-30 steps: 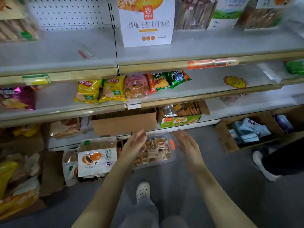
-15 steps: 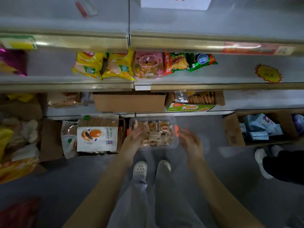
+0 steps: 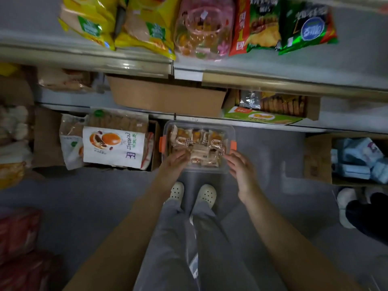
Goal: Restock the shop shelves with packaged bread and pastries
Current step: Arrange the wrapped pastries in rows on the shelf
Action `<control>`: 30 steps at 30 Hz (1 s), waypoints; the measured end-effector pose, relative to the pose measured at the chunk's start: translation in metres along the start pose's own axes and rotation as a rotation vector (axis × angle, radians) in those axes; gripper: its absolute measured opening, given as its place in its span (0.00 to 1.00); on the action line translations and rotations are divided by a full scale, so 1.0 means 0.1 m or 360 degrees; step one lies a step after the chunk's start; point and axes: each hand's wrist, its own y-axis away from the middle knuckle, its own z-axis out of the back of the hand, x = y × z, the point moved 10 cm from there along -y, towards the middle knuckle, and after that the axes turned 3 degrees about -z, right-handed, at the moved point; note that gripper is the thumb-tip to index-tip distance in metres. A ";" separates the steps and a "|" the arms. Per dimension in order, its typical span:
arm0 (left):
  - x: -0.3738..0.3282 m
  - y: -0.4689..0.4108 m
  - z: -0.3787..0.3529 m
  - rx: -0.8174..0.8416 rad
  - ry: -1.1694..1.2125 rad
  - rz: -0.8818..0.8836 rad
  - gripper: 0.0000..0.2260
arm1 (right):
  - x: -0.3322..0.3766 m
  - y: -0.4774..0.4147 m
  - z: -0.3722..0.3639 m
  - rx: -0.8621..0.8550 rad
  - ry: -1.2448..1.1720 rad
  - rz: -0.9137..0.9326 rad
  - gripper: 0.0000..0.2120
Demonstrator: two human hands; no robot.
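Note:
A clear plastic box [image 3: 198, 126] with orange side clips stands on the grey floor in front of the shelves, holding several wrapped pastries [image 3: 199, 141]. My left hand [image 3: 175, 162] reaches into its near left part, fingers curled down onto the pastry wrappers. My right hand [image 3: 239, 169] is at the box's near right corner with fingers loosely spread, touching or just off the rim. A white bread bag [image 3: 113, 145] with an orange picture lies in a carton to the left.
Chip bags [image 3: 147, 24] and a pink tub [image 3: 204, 28] sit on the shelf above. A brown carton [image 3: 165, 97] and a green biscuit tray [image 3: 264, 116] fill the bottom shelf. A carton of blue packs [image 3: 357, 160] stands right. Another person's feet [image 3: 346, 204] are at right.
I have bent lower, and the view has closed in on the box. Both hands have dropped onto it, the left now inside among the pastries.

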 end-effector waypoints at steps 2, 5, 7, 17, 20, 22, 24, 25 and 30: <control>0.22 -0.25 -0.01 0.0001 -0.0082 0.0025 0.10 | -0.18 -0.28 -0.03 0.0020 0.0020 -0.0043 0.17; 0.61 -0.65 0.00 -0.0065 -0.0158 0.0074 0.14 | -0.52 -0.74 -0.05 0.0000 0.0032 -0.0113 0.17; 0.95 -0.98 0.00 -0.0091 -0.0209 0.0112 0.16 | -0.75 -1.07 -0.04 -0.0033 0.0071 -0.0140 0.17; 2.20 -2.42 -0.09 0.0034 -0.0348 0.0209 0.19 | -1.53 -2.53 -0.14 0.0035 0.0367 -0.0065 0.14; 2.31 -2.82 -0.23 0.0163 -0.0571 0.0069 0.21 | -1.58 -2.91 -0.22 0.0122 0.0440 0.0014 0.18; 2.34 -3.07 -0.27 0.0189 -0.0832 -0.0060 0.26 | -1.53 -3.10 -0.25 0.0159 0.0553 0.0096 0.20; 2.37 -3.30 -0.32 0.0212 -0.1149 -0.0268 0.31 | -1.49 -3.30 -0.25 0.0146 0.0716 0.0220 0.22; 2.40 -3.41 -0.36 0.0234 -0.1348 -0.0386 0.33 | -1.49 -3.39 -0.27 0.0155 0.0863 0.0300 0.22; 2.59 -3.76 -0.52 0.0250 -0.2057 -0.0681 0.38 | -1.43 -3.82 -0.35 0.0173 0.1550 0.0621 0.23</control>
